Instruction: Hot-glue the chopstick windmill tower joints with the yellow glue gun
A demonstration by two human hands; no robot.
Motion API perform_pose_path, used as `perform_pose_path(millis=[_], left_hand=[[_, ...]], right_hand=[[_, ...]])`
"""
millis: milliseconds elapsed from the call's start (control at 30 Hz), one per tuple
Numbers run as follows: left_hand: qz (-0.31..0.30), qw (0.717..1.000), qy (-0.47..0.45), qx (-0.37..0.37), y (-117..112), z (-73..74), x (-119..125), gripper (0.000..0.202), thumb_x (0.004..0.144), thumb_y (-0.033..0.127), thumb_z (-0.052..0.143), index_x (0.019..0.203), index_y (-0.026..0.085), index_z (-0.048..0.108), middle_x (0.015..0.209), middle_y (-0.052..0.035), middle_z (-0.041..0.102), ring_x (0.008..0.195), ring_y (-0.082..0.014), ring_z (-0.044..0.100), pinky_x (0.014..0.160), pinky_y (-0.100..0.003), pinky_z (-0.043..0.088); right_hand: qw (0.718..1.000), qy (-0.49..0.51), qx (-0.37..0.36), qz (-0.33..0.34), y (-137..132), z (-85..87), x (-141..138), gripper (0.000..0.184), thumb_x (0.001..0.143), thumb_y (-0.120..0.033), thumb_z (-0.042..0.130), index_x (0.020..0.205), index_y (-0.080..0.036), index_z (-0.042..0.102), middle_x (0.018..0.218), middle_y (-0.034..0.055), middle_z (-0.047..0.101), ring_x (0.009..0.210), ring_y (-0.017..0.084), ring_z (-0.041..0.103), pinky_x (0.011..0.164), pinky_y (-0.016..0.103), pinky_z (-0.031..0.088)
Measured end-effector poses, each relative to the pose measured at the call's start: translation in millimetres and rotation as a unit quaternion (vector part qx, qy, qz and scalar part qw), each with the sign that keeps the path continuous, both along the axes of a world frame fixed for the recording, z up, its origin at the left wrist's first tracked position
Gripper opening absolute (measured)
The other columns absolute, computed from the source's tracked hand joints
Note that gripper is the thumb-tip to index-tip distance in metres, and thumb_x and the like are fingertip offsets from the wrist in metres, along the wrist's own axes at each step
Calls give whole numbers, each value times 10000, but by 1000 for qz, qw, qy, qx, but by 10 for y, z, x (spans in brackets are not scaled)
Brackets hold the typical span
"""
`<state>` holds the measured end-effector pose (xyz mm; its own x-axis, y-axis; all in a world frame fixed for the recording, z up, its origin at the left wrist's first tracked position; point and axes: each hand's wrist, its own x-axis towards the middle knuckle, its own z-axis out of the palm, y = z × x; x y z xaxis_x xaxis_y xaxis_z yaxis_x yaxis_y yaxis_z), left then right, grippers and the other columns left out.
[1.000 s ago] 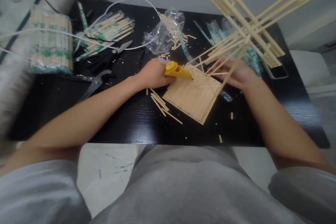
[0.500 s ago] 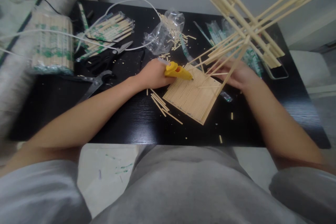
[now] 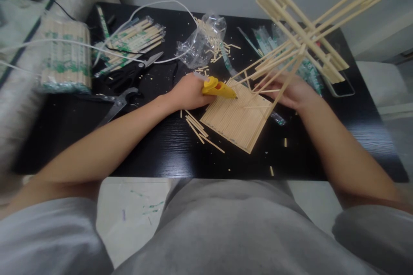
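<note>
My left hand (image 3: 190, 91) is wrapped round a yellow glue gun (image 3: 219, 89). The gun's nozzle points right and down, at or just above a square base of thin wooden sticks (image 3: 237, 122). From that base rises a framework of chopsticks (image 3: 292, 36), with crossed bundles at the top and long sticks running out at the upper right. My right hand (image 3: 287, 88) is behind the slanting sticks on the base's right side, its fingers closed on the framework. The sticks partly cover those fingers. Several loose cut sticks (image 3: 195, 126) lie left of the base.
Scissors (image 3: 142, 65) and pliers (image 3: 119, 102) lie at the left, near packed chopsticks (image 3: 66, 53) and a looser pile of wrapped ones (image 3: 138, 38). A white cable (image 3: 174, 1) loops across the back. Clear plastic (image 3: 196, 47), stick offcuts (image 3: 213, 36) and a phone-like object (image 3: 343, 88) lie behind.
The view has shifted very slightly. Both hands, the glue gun and the stick framework keep practically the same places.
</note>
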<state>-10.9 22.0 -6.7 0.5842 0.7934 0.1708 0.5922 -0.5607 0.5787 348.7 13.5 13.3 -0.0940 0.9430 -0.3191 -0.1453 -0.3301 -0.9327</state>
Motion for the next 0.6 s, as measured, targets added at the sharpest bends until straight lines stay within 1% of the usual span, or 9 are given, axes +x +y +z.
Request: perform_pose_path(millis=[100,167,333,467,600], left_hand=[[2,1000,-2,-2,-5,10,1,177,930,303,824,1088,233,861,974,-64,844,1094,-320,836,1023,-442,651],[3,1000,-3,-2,-6,11,2,165,924,302,832,1071,231,858,976,-65,848,1082,-320,838,1026,-447,654],[-1,1000,-5,3,3,-14,1,173,929,318,827,1081,239,853,988,-65,852,1094,-322,837,1027,-446,654],[1,1000,4,-1,12,-28,-3,186,936,326,823,1094,234,853,1012,-74,853,1121,-335,834,1047,-458,648],[0,1000,8,-4,14,-25,-9,195,945,326,823,1114,233,854,1012,-78,851,1137,-342,831,1055,-468,649]], right_hand=[[1000,-3,4,2,4,-8,7,195,1134,-214,871,947,-219,813,876,79,860,906,264,880,1137,476,735],[1000,-5,5,-1,7,-11,6,193,1126,-219,877,945,-221,810,877,79,861,922,265,880,1141,469,736],[1000,2,5,-6,9,-11,4,251,1131,-165,820,885,-209,790,864,95,855,887,260,872,1095,458,753],[1000,-2,3,2,8,-17,21,213,1134,-180,809,924,-218,800,877,89,869,908,263,878,1079,443,757],[1000,-10,6,1,13,-33,33,189,1104,-234,889,941,-224,792,878,84,866,930,280,890,1125,482,742]])
